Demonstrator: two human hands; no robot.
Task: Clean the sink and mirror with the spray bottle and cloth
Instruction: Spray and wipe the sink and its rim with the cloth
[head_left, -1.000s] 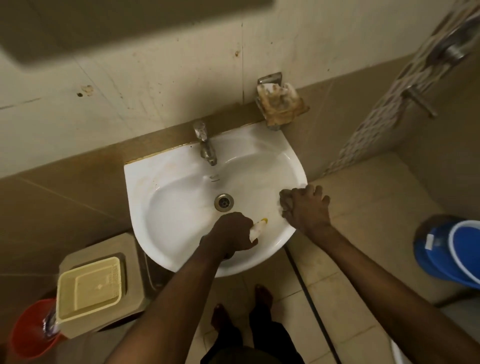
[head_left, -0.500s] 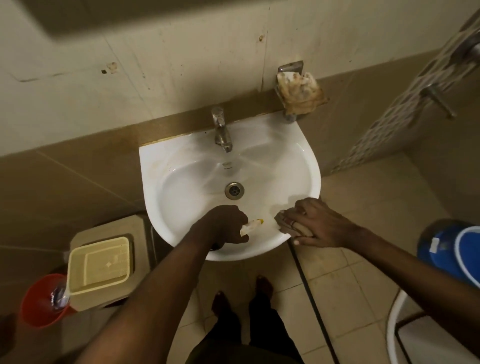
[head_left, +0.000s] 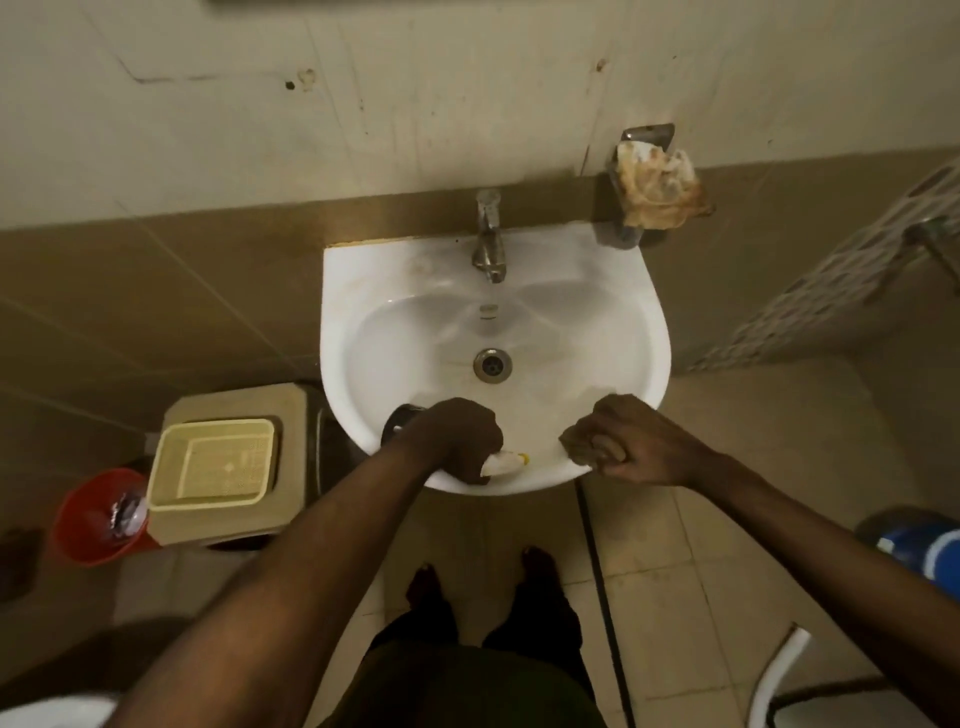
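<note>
Midway through the sink (head_left: 639, 291), judging by the wet basin. Left hand (head_left: 457, 439) gripping spray bottle (head_left: 506, 461) over front rim; right hand (head_left: 631, 441) bunching cloth (head_left: 574, 448) against rim. Mirror likely untouched.

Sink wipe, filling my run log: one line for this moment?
left hand: grips spray bottle | right hand: grips cloth on sink front rim
</note>
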